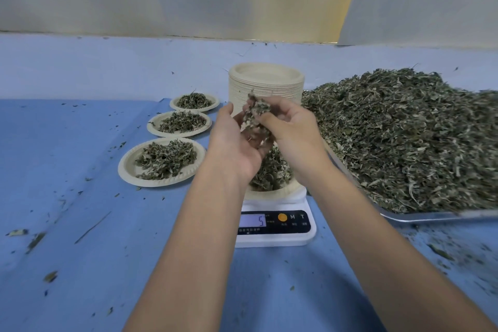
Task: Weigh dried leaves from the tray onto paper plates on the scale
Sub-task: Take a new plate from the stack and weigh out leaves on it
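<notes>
A white digital scale [275, 226] sits in front of me, its display lit. On it rests a paper plate [280, 192] with dried leaves [272, 172], mostly hidden behind my hands. Both hands hover above that plate. My left hand [237, 143] is cupped palm-up under a clump of dried leaves [256, 116]. My right hand [291, 129] pinches that same clump with curled fingers. To the right, a metal tray [431, 215] carries a big heap of dried leaves [404, 137].
Three filled paper plates stand in a row on the left: near [129, 170], middle [153, 129], far [215, 104]. A tall stack of empty paper plates [265, 83] stands behind the scale. Leaf crumbs lie scattered on the blue table cover [80, 224].
</notes>
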Demonstrator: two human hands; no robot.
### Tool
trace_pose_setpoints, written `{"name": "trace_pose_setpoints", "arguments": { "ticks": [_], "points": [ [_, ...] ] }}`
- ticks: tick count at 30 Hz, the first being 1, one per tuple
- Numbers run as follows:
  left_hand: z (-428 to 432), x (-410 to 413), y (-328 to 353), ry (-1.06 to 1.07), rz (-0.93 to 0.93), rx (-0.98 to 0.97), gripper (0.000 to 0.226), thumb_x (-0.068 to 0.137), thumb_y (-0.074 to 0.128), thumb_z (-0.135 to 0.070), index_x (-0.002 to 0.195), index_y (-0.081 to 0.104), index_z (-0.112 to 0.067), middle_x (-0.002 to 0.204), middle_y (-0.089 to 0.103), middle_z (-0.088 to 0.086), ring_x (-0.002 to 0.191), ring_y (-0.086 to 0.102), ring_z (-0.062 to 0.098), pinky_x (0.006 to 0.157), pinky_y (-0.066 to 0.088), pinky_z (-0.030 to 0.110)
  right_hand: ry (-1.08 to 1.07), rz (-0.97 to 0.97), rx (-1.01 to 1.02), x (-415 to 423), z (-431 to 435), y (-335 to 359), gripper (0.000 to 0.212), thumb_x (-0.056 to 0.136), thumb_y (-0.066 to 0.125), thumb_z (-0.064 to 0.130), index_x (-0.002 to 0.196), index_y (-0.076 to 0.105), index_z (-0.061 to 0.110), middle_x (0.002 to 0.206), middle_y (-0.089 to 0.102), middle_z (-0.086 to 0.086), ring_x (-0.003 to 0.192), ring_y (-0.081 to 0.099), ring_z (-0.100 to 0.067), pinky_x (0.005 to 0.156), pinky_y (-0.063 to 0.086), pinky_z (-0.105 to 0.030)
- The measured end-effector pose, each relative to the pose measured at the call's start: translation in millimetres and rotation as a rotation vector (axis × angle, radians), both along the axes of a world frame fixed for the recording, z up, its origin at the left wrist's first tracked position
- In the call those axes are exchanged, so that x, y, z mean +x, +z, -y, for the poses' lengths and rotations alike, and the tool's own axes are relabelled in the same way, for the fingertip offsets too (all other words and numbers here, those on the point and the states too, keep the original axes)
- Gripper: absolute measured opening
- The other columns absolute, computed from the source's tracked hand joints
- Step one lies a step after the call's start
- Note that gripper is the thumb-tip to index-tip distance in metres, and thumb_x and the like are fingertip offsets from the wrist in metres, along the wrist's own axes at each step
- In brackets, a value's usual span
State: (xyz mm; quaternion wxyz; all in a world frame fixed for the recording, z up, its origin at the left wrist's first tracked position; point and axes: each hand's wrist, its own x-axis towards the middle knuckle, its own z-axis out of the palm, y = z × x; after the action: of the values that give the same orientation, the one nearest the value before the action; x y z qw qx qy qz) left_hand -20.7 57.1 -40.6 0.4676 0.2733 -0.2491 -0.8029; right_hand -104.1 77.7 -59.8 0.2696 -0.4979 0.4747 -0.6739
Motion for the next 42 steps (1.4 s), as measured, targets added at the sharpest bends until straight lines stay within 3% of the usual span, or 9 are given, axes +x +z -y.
{"name": "trace_pose_setpoints", "arguments": {
  "ticks": [3,7,16,22,25,32,35,39,42],
  "points": [
    [-1.8,-3.6,1.2,-0.019,-0.095,0.05,0.046,0.101,0.028,-0.043,0.097,0.059,-0.009,0.093,0.063,0.011,0.085,0.061,0.022,0.08,0.051,0.034,-0.086,-0.309,0.019,4.6,-2.9,-4.1,0.032,0.085,0.056,-0.003,0.086,0.069,0.026,0.081,0.067,0.012,0.076,0.06,0.002,0.075,0.049,-0.015],
    [1.5,-0.8,-3.9,-0.014,-0.165,0.134,0.032,0.102,0.03,-0.032,0.1,0.054,-0.011,0.098,0.058,0.008,0.091,0.057,0.021,0.099,0.044,0.03,-0.113,-0.701,0.076,9.3,-7.1,-3.6,0.032,0.086,0.053,0.003,0.107,0.071,0.02,0.101,0.07,0.003,0.098,0.057,-0.011,0.084,0.043,-0.019],
    [2.6,4.0,-7.5,-0.013,-0.173,0.227,0.037,0.103,0.029,-0.018,0.078,0.055,-0.006,0.075,0.055,0.006,0.071,0.055,0.018,0.082,0.044,0.029,-0.018,-0.767,0.177,14.4,-4.7,-3.3,0.021,0.093,0.046,0.013,0.091,0.064,0.003,0.1,0.065,-0.007,0.111,0.049,-0.024,0.09,0.036,-0.032],
    [6.9,2.5,-9.4,0.036,-0.096,0.184,0.035,0.103,0.031,-0.022,0.084,0.056,-0.006,0.073,0.062,0.009,0.072,0.059,0.018,0.068,0.053,0.031,-0.069,-0.631,0.134,10.0,-3.8,-5.2,0.027,0.097,0.046,0.012,0.119,0.061,0.01,0.126,0.06,-0.003,0.116,0.051,-0.013,0.088,0.032,-0.013],
    [8.1,0.7,-10.9,0.049,-0.097,0.167,0.032,0.103,0.031,-0.023,0.107,0.056,-0.003,0.106,0.064,0.015,0.102,0.062,0.025,0.08,0.05,0.037,-0.133,-0.59,0.117,2.7,0.0,-7.2,0.035,0.096,0.043,0.003,0.127,0.059,0.01,0.129,0.06,-0.002,0.121,0.05,-0.012,0.094,0.03,-0.008],
    [7.8,-0.1,-7.7,0.027,-0.106,0.144,0.031,0.096,0.039,0.001,0.123,0.053,0.004,0.118,0.061,0.02,0.107,0.06,0.027,0.087,0.05,0.035,-0.19,-0.327,0.055,-4.0,5.9,-7.2,0.032,0.091,0.052,-0.002,0.118,0.065,0.009,0.115,0.067,0.0,0.111,0.06,-0.01,0.102,0.045,-0.028],
    [7.0,0.2,-6.3,0.062,-0.172,0.161,0.028,0.096,0.034,0.009,0.114,0.056,0.006,0.1,0.06,0.023,0.109,0.059,0.028,0.091,0.048,0.034,-0.249,-0.157,-0.006,-7.8,5.8,-6.2,0.033,0.091,0.051,-0.005,0.117,0.065,0.009,0.105,0.067,0.006,0.104,0.062,-0.005,0.097,0.048,-0.023],
    [8.9,5.2,-6.3,0.13,-0.199,0.192,0.03,0.097,0.036,0.009,0.118,0.056,0.007,0.088,0.054,0.019,0.083,0.058,0.02,0.093,0.049,0.027,-0.284,-0.057,-0.053,-13.2,6.8,-4.8,0.033,0.093,0.049,-0.006,0.12,0.062,0.005,0.104,0.064,0.005,0.097,0.061,-0.002,0.095,0.048,-0.02],
    [10.3,10.2,-5.4,0.137,-0.226,0.203,0.023,0.097,0.037,0.008,0.104,0.059,0.006,0.088,0.054,0.02,0.094,0.061,0.024,0.094,0.049,0.028,-0.284,-0.07,-0.055,-14.8,6.2,-6.2,0.033,0.093,0.049,-0.006,0.122,0.061,0.006,0.107,0.064,0.006,0.094,0.059,0.005,0.092,0.046,-0.012]
  ]
}}
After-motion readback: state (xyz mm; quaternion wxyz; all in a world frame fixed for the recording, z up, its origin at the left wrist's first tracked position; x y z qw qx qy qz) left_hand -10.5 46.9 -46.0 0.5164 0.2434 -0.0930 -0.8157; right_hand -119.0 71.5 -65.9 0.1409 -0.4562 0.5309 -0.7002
